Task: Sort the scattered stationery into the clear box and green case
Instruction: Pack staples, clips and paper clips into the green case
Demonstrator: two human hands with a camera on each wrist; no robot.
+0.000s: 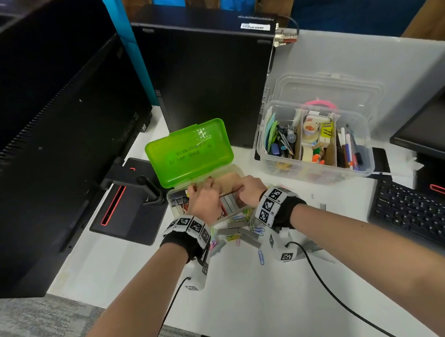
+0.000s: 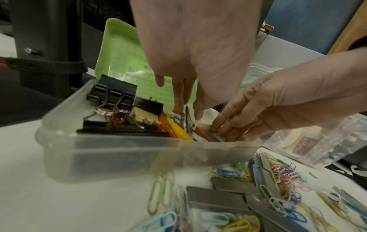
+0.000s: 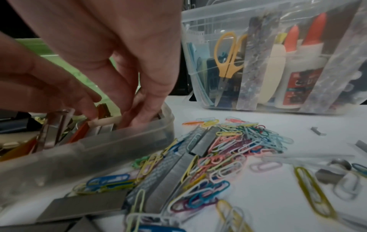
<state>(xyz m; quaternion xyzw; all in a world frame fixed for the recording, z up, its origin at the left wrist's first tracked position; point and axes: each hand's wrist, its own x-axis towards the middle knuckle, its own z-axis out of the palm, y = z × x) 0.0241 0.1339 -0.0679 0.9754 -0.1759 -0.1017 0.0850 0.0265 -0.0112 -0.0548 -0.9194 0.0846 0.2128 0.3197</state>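
The green case (image 1: pixel 188 149) stands open, its lid (image 2: pixel 119 62) upright and its translucent base (image 2: pixel 119 149) holding black binder clips (image 2: pixel 111 97) and grey staple strips. Both hands reach into the base. My left hand (image 1: pixel 205 198) points its fingers (image 2: pixel 178 97) straight down and pinches an upright staple strip (image 2: pixel 187 116) against the thumb. My right hand (image 1: pixel 249 190) presses straight fingers (image 3: pixel 143 109) onto staple strips (image 2: pixel 216 136) in the case's right end. The clear box (image 1: pixel 314 135) stands to the right, open and full of stationery.
Coloured paper clips (image 3: pixel 238 141) and loose staple strips (image 3: pixel 168 172) lie scattered on the white table just in front of the case. A monitor (image 1: pixel 42 128) stands at left, a black computer tower (image 1: pixel 209 77) behind, a keyboard (image 1: pixel 417 218) at right.
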